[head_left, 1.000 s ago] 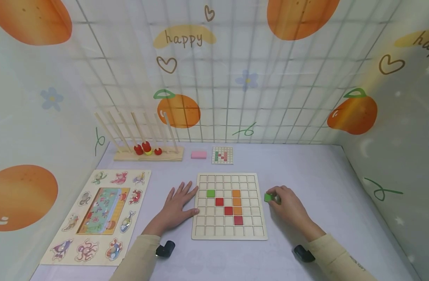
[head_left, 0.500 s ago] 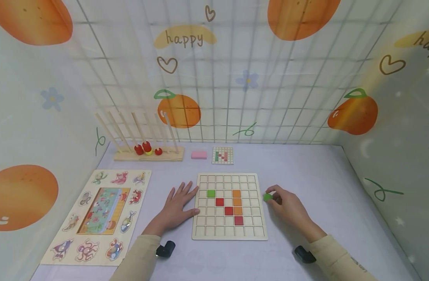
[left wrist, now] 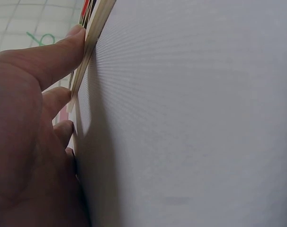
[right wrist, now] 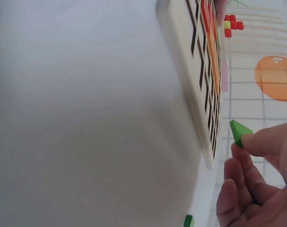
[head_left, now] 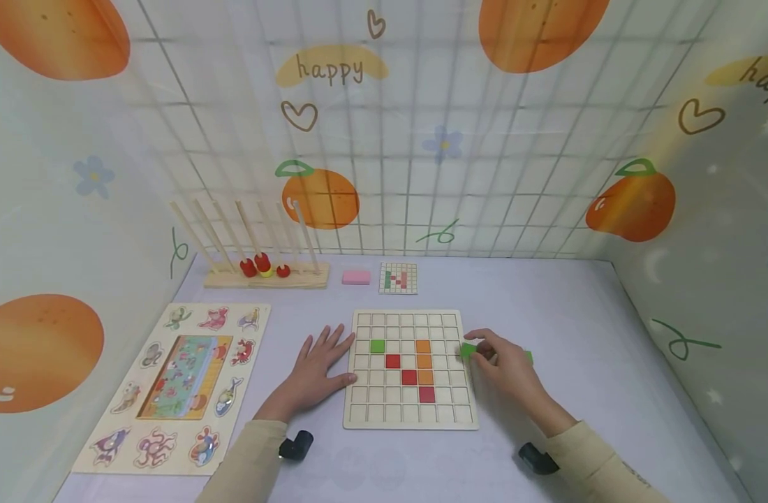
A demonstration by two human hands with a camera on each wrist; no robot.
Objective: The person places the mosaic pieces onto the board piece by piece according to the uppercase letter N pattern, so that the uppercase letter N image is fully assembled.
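A wooden grid board lies flat on the table, with one green, several red and several orange square tiles set in its cells. My left hand rests at the board's left edge, fingers straight; in the left wrist view its thumb and fingertips touch that edge. With thumb and fingers my right hand pinches a green tile, held tilted just off the board's right edge. Another green tile lies on the table, partly hidden behind the right hand.
Behind the board are a small pattern card and a pink block. A peg rack with red and yellow beads stands at the back left. A sea-animal puzzle board lies at the left.
My right hand has moved left with the green tile, up to the board's right edge. The green tile behind that hand has come into sight. My left hand has stayed still.
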